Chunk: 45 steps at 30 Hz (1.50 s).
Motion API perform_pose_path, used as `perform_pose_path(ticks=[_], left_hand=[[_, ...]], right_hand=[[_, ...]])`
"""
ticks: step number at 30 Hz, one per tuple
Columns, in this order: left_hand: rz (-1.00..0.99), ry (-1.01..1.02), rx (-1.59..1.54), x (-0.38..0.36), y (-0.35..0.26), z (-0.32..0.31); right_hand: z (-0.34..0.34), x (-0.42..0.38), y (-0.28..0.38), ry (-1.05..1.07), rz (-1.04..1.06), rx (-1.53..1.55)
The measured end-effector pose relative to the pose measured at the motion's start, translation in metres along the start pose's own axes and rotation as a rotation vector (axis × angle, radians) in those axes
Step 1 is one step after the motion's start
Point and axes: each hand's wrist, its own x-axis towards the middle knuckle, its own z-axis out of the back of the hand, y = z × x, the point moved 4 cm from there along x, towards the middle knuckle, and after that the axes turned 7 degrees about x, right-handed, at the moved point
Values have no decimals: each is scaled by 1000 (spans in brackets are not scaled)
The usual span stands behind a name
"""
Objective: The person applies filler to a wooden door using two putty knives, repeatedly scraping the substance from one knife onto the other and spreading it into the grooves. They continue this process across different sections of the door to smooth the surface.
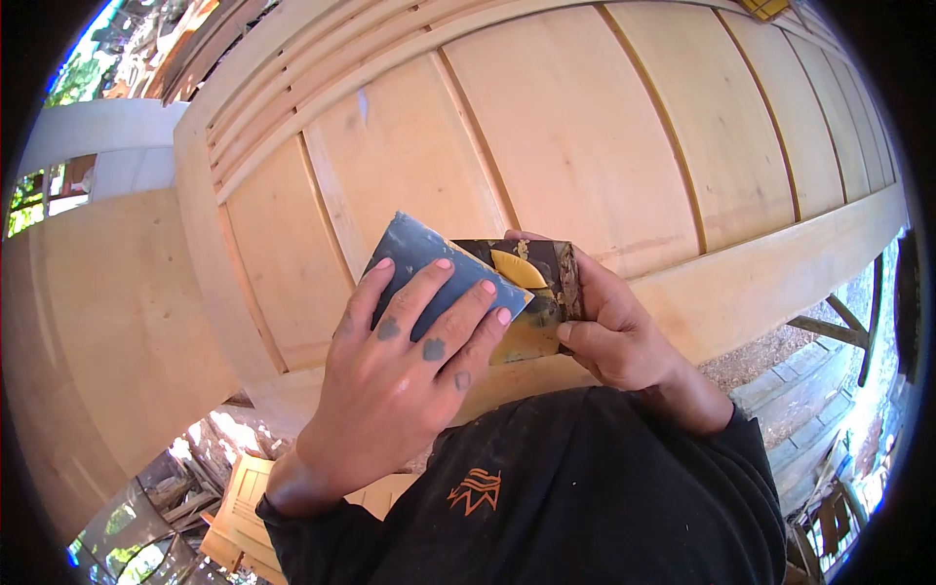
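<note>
My left hand (pixel 409 366) is closed on a flat blue-grey scraper (pixel 414 255) with pale smears on it. Four fingers lie across its face, and the thumb is hidden behind. Gripped at its right end by my right hand (pixel 619 327) is a dark, stained putty board (pixel 558 258), thumb in front and fingers mostly behind. A lump of yellow putty (pixel 519 270) sits on this board. The scraper's lower right corner overlaps the board beside the putty. Both things are held over the near rail of a large pale wooden panel door (pixel 575 127).
Another pale wooden panel (pixel 107 331) lies to the left. Slats (pixel 292 88) run along the door's far left end. Lower left, a smaller wooden piece (pixel 244 507) stands near scraps. Dark support legs (pixel 838 327) and paving (pixel 799 390) show at the right. A yellow object (pixel 763 9) rests at the top.
</note>
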Motion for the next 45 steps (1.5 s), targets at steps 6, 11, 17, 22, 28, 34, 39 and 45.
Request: perform_pose_path(ticks=[6,11,17,22,28,34,39,45], left_hand=[[78,203,-133,-17,14,3],[343,-177,-601,-53,35,-16],[397,-578,-424,-63,3,-56],[488,-546,-270,-79,7,-100],[564,-405,-393,-79,22,-49],[369,-417,-337,-63,12,-17],[413,-456,-364,-72,10,-76],[656,-639,-568,-92,6,-56]], right_hand=[[5,4,-8,-85,26,50],[6,10,-1,-197,6,272],[0,21,-11,-214,-47,422],[1,20,-11,-197,-69,455],[2,20,-13,-183,-6,293],[-3,17,-15,-212,-26,333],[1,12,-7,-152,-52,574],[2,16,-14,-182,-68,610]])
